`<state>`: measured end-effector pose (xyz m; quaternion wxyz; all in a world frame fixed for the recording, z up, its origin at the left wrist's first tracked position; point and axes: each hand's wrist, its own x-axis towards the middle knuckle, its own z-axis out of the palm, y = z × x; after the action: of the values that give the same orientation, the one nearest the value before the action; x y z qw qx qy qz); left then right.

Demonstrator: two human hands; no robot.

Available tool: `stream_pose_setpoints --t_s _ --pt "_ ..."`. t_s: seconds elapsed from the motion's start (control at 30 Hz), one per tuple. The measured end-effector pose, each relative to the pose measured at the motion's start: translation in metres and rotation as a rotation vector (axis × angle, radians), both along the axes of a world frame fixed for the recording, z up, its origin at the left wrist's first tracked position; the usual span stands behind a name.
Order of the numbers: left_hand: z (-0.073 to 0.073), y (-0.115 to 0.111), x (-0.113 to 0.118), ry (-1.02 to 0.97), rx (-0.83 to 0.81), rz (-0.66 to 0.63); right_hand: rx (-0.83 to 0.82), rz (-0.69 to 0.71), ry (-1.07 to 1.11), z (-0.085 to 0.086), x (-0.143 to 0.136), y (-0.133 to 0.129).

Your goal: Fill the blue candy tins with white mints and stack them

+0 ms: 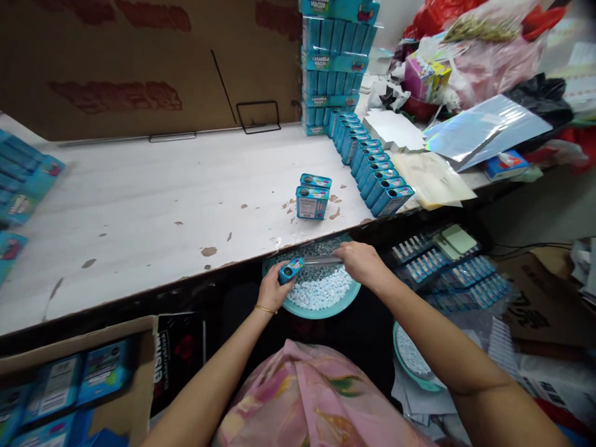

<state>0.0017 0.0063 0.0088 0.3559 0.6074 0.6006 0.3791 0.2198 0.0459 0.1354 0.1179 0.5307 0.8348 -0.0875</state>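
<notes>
My left hand (pixel 274 287) holds a small blue tin (pixel 291 270) over the left side of a teal basin (pixel 321 312). Small white and pale blue candies (pixel 321 288) fill the basin. In my right hand (pixel 358 259), closed at the basin's right edge, is a clear tube-like scoop (pixel 321 261) whose far end reaches the tin. Two more blue tins (pixel 311 203) stand together on the white table just beyond the basin.
A row of blue tins (pixel 372 171) leads to stacked display boxes (pixel 328 62) on the white table (pixel 139 205). Cardboard stands behind. An open carton (pixel 148 372) is lower left; a second basin (pixel 405 366) and trays of packs (pixel 460 267) are right.
</notes>
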Motion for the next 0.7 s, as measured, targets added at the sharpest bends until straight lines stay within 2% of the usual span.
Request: stream_pose_setpoints --t_s 0.1,0.17,0.27,0.37,0.43,0.53,0.6,0.7 --pt "0.006 -0.006 -0.012 -0.066 -0.059 0.072 -0.132 -0.246 0.015 -0.044 0.021 0.003" --pt "0.012 -0.009 -0.019 -0.097 -0.087 0.113 -0.192 -0.34 0.033 -0.08 0.017 0.001" --pt "0.02 -0.013 -0.023 -0.101 -0.098 0.185 -0.233 -0.398 0.105 -0.131 -0.013 -0.005" --pt "0.025 -0.017 -0.025 -0.075 -0.113 0.234 -0.275 -0.463 0.212 -0.163 -0.045 -0.006" --pt "0.027 -0.019 -0.028 -0.075 -0.109 0.261 -0.298 -0.478 0.297 -0.174 -0.055 -0.004" --pt "0.027 -0.021 -0.032 -0.076 -0.102 0.288 -0.317 -0.454 0.431 -0.173 -0.046 0.001" --pt "0.027 -0.021 -0.034 -0.071 -0.095 0.293 -0.317 -0.434 0.498 -0.163 -0.03 0.003" --pt "0.023 -0.019 -0.032 -0.071 -0.071 0.273 -0.301 -0.416 0.586 -0.133 -0.005 0.006"
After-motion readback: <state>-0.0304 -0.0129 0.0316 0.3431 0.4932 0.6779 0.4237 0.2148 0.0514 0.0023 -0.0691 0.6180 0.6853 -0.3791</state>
